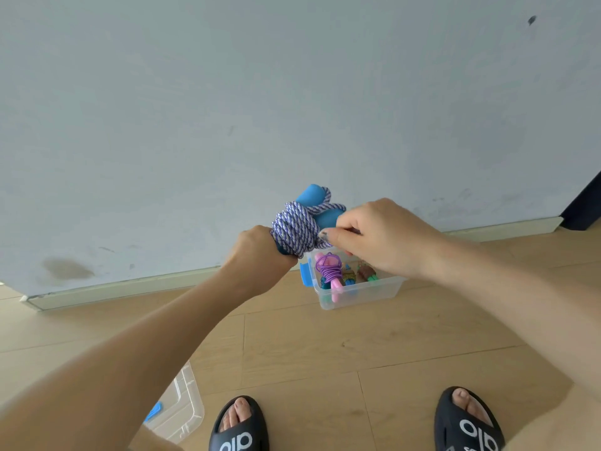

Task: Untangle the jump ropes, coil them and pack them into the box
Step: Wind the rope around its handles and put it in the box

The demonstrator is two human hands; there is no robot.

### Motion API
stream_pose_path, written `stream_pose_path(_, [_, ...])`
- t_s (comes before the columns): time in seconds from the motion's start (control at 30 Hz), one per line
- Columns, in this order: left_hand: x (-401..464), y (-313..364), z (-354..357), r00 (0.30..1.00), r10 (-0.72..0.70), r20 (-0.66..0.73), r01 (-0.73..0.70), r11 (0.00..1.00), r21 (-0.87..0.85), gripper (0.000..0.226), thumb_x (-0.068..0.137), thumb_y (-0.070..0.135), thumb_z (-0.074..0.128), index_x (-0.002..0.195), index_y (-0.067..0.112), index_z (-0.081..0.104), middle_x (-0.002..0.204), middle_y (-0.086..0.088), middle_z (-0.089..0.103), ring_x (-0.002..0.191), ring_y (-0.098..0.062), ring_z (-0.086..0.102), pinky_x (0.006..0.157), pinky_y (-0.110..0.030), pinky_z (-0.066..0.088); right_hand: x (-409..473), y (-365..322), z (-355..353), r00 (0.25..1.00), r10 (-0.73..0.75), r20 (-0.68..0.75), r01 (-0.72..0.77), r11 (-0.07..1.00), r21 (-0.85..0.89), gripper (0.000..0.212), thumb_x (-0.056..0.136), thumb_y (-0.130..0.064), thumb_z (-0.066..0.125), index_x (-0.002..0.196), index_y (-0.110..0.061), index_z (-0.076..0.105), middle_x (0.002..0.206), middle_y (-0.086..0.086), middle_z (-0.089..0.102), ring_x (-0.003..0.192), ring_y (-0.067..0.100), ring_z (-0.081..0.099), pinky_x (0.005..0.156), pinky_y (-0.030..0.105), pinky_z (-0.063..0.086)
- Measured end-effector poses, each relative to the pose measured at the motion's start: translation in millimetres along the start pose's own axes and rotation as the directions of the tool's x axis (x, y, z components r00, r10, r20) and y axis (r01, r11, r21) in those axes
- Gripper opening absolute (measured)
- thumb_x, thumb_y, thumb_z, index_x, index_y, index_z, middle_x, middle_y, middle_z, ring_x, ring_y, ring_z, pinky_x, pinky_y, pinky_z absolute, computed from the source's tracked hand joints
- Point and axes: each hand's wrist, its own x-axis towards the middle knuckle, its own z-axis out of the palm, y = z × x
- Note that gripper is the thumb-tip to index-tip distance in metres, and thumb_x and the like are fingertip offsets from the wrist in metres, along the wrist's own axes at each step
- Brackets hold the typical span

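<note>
A purple-and-white braided jump rope is wound in a thick bundle around its blue foam handles. My left hand grips the lower end of the bundle. My right hand pinches the rope's end at the bundle's right side. Both hands hold it in the air above the clear plastic box on the floor. Inside the box lies a coiled purple rope with pink handles beside other coiled ropes.
The box has a blue latch on its left side and stands close to the pale wall and baseboard. A clear lid with a blue clip lies at bottom left. My feet in black slides stand on the wooden floor.
</note>
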Motion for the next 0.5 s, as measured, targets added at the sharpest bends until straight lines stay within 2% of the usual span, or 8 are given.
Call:
stream_pose_path(0.1, [-5, 1, 5, 0.998, 0.058, -0.001, -0.058, 0.996, 0.071, 0.035, 0.086, 0.023, 0.064, 0.062, 0.012, 0.042, 0.059, -0.004, 0.047, 0.051, -0.020, 0.038, 0.047, -0.029, 0.032, 3, 0, -8, 0.994, -0.062, -0.093, 0.057, 0.997, -0.056, 0.055, 0.092, -0.049, 0.060, 0.056, -0.014, 0.038, 0.049, -0.001, 0.030, 0.050, 0.015, 0.025, 0.051, 0.033, 0.022])
stream_pose_path(0.17, [-7, 2, 5, 0.996, 0.092, -0.020, -0.091, 0.994, 0.067, 0.037, 0.085, 0.024, 0.065, 0.060, 0.013, 0.041, 0.057, -0.003, 0.046, 0.049, -0.018, 0.037, 0.045, -0.029, 0.031, 6, 8, -8, 0.986, -0.052, -0.157, 0.057, 0.998, 0.027, 0.051, 0.090, -0.049, 0.064, 0.056, -0.015, 0.046, 0.048, -0.002, 0.031, 0.049, 0.015, 0.027, 0.051, 0.032, 0.022])
stream_pose_path(0.27, [-11, 1, 7, 0.986, 0.168, -0.009, -0.166, 0.979, 0.117, 0.040, 0.083, 0.025, 0.067, 0.058, 0.015, 0.037, 0.053, 0.000, 0.043, 0.048, -0.016, 0.036, 0.045, -0.028, 0.028, 9, 17, 0, 0.970, -0.018, -0.242, 0.055, 0.988, 0.144, 0.043, 0.085, -0.049, 0.071, 0.062, -0.015, 0.059, 0.049, -0.001, 0.043, 0.049, 0.013, 0.032, 0.051, 0.029, 0.026])
stream_pose_path(0.37, [-18, 2, 12, 0.963, 0.267, 0.047, -0.271, 0.957, 0.103, 0.051, 0.076, 0.045, 0.071, 0.057, 0.016, 0.034, 0.049, 0.003, 0.039, 0.048, -0.016, 0.033, 0.047, -0.024, 0.027, 9, 16, 10, 0.955, -0.031, -0.295, 0.079, 0.985, 0.151, 0.043, 0.089, -0.047, 0.067, 0.059, -0.019, 0.054, 0.049, -0.002, 0.041, 0.050, 0.014, 0.031, 0.048, 0.025, 0.023])
stream_pose_path(0.43, [-21, 5, 13, 0.947, 0.310, 0.081, -0.317, 0.943, 0.097, 0.062, 0.070, 0.061, 0.072, 0.058, 0.017, 0.031, 0.050, 0.003, 0.033, 0.050, -0.014, 0.030, 0.048, -0.025, 0.028, 9, 11, 12, 0.935, -0.043, -0.352, 0.078, 0.993, 0.086, 0.049, 0.094, -0.049, 0.060, 0.056, -0.022, 0.043, 0.048, 0.000, 0.038, 0.049, 0.016, 0.030, 0.048, 0.029, 0.024])
stream_pose_path(0.5, [-23, 9, 8, 0.940, 0.331, 0.082, -0.337, 0.940, 0.062, 0.058, 0.067, 0.071, 0.071, 0.062, 0.024, 0.038, 0.055, 0.003, 0.039, 0.052, -0.012, 0.035, 0.049, -0.024, 0.030, 10, 7, 11, 0.910, -0.057, -0.410, 0.094, 0.993, 0.069, 0.055, 0.097, -0.048, 0.055, 0.055, -0.018, 0.036, 0.047, 0.001, 0.032, 0.049, 0.017, 0.027, 0.048, 0.032, 0.023])
